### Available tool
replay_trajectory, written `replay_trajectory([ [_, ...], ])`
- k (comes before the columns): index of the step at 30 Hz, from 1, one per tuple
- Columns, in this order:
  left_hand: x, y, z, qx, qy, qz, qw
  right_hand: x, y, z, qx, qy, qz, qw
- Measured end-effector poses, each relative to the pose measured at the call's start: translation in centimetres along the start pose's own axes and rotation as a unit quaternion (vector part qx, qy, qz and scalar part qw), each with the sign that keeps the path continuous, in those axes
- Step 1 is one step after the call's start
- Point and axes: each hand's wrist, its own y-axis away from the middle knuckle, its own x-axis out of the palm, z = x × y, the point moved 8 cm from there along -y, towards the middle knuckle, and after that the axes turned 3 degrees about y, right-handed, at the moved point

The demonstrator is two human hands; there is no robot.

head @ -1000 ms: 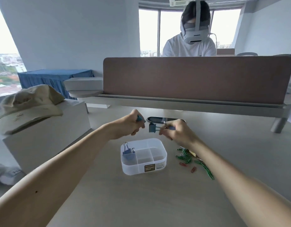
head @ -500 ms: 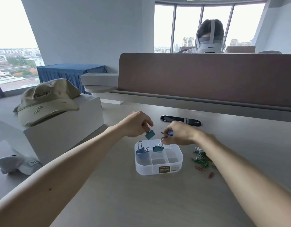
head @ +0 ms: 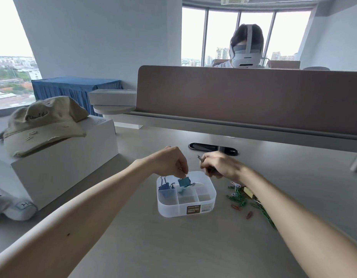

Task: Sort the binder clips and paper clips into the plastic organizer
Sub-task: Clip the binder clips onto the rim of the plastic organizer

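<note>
At 9 o'clock from the plastic organizer (head: 210,199), a tan cap (head: 43,125) sits on a white box (head: 63,157), well apart from the work. The blue binder clips (head: 165,187) stand in the organizer's 10 o'clock compartment, as they did a second ago.

A second ago my left hand (head: 171,163) hung behind the organizer at its 12 o'clock. It has since come down. Its grip is clamped on the handle end of a teal binder clip (head: 183,181), and the clip's body now dips into the 12 o'clock compartment. Just beneath it lies a paler clip (head: 189,186). Half a second ago the right hand was lowering that one by its wire, so I take it as delivered.

My right hand (head: 219,165) has pulled back to about the organizer's 1 o'clock rim. Its fingers are curled, and a silver wire handle (head: 199,158) pokes out at the top. I read that grip as clamped on one more binder clip, though the clip's body is hidden.

At 3 o'clock the paper clips (head: 238,197) lie in a loose heap on the surface (head: 193,247). They are mostly green, with red ones (head: 248,214) toward 4 o'clock, and all of them are outside the organizer.

I judge the teal clip ready for release, with the right hand's clip to follow. The binder clips are nearly sorted, but the paper clips are not yet begun.
</note>
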Motion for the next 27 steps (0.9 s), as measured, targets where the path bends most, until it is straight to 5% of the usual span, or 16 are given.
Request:
replay_trajectory([
  [9, -1.3, -0.1, 0.0, 0.02, -0.039, -0.08, 0.996, -0.6, 0.5, 1.1, -0.062, 0.097, -0.084, 0.99],
  [12, -2.5, 0.4, -0.2, -0.006, 0.179, -0.082, 0.98, -0.8, 0.8, 1.7, -0.078, 0.132, -0.111, 0.982],
  [15, -1.3, 0.7, -1.4, -0.003, 0.232, 0.006, 0.973, -0.4, 1.3, 2.0, -0.092, 0.094, -0.108, 0.985],
  [18, -1.4, 0.8, -1.7, 0.009, 0.249, -0.026, 0.968, -0.1, 1.9, 2.3, -0.107, 0.045, -0.085, 0.99],
  [23, -2.0, 0.5, -0.4, -0.008, 0.226, -0.041, 0.973, -2.6, 2.3, -0.6, -0.005, -0.26, -0.089, 0.961],
  [27, -2.2, 0.3, 0.0, -0.007, 0.153, -0.05, 0.987, -3.8, 3.5, -1.4, -0.013, -0.189, -0.084, 0.978],
])
